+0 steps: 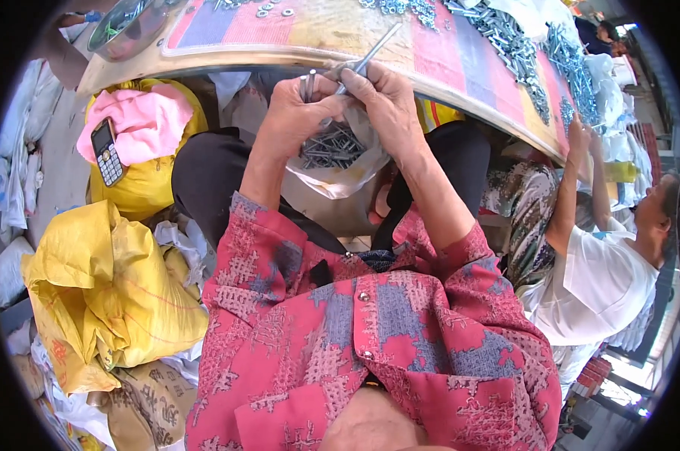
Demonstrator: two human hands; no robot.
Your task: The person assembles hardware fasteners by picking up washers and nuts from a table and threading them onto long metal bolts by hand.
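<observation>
At the table's near edge, my two hands are close together. Closed fingers of my left hand (pixel 293 113) hold short metal bolts (pixel 307 86), their ends poking up from the fist. My right hand (pixel 389 104) pinches a long thin silver bolt (pixel 379 50), tilted up and away to the right; its lower end reaches my left fingers. Just below both hands, an open white plastic bag (pixel 338 183) sits between my knees with many bolts (pixel 332 147) inside. My fingers hide the small parts where they meet.
The table (pixel 310 34) bears piles of bolts (pixel 505 41), nuts and washers (pixel 263 10), plus a metal bowl (pixel 128 30). At left, a phone (pixel 108 152) and pink cloth (pixel 148 124) rest on a yellow sack (pixel 140 197). A co-worker (pixel 595 286) sits at right, hands at the table.
</observation>
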